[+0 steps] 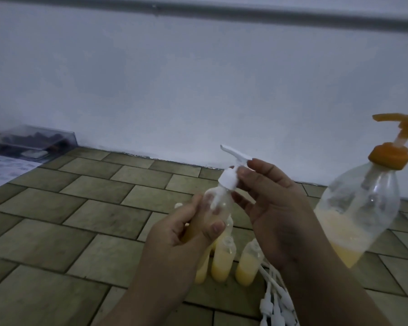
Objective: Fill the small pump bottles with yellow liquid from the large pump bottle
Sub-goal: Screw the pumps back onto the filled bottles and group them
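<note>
The left hand (186,234) grips a small clear plastic pump bottle (212,212) by its lower body, fingers and thumb curled round it; the bottle is held in the air, tilted with its neck toward upper right, and yellow liquid fills its lower part. The right hand (273,208) pinches the white plastic pump head (231,171) at the collar, thumb and fingertips on either side of it, the remaining fingers loosely spread. The pump head sits at the bottle's neck with its spout pointing up and left; its white dip tube is visible inside the clear neck. Whether the collar is fully seated on the neck cannot be told. On the brown tiled floor (80,220), directly below the hands, stand several small uncapped clear bottles (223,262), each filled most of the way with yellow liquid, grouped closely, partly hidden behind the left hand. Just beside them, at lower centre, lies a heap of loose white pump heads with tubes (275,304). The large clear pump bottle with orange cap and orange pump (365,205) stands to the right, near the right forearm, roughly one third full of yellow liquid. At far left, against the white wall (174,78), sit a clear plastic box with dark contents (31,142) and a printed paper sheet (7,170).
</note>
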The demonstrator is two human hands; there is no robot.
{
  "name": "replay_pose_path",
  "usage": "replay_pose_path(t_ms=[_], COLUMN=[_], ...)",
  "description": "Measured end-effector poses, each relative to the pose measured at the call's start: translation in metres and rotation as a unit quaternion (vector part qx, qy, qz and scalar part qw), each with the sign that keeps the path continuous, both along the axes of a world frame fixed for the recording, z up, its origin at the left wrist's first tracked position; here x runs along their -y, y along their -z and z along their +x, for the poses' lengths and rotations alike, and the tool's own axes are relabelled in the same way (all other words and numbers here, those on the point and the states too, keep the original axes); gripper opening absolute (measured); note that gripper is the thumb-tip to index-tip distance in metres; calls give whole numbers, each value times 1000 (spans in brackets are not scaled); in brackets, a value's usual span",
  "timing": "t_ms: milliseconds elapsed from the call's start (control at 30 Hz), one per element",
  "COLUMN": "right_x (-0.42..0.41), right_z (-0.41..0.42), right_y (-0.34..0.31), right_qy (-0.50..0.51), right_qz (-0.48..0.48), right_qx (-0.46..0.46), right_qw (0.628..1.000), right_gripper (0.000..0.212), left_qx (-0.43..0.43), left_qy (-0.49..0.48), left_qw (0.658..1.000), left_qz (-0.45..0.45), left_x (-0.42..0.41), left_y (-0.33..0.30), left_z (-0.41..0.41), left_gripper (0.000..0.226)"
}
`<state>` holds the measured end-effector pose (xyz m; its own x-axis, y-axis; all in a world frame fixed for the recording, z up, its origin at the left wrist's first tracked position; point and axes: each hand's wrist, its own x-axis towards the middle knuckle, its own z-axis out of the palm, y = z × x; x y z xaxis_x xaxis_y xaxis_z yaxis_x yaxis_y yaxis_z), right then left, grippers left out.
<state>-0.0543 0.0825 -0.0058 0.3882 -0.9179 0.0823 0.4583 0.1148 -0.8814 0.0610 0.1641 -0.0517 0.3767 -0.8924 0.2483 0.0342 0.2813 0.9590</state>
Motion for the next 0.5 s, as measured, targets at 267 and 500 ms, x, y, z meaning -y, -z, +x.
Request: replay_pose_path(t_ms=[267,500], right_x=[-6,-10], right_z=[5,-4], right_y=[3,-1], right_qy=[-19,-11], right_qz=[-51,-109], right_qx=[-80,-116], right_qw=[995,987], right_gripper=[38,24], left_qx=[144,125], left_qy=[-89,-52], left_qw=[986,991], left_qz=[3,8], left_x=[1,3], left_y=[7,17], left_z=[-1,10], left_gripper=[52,53])
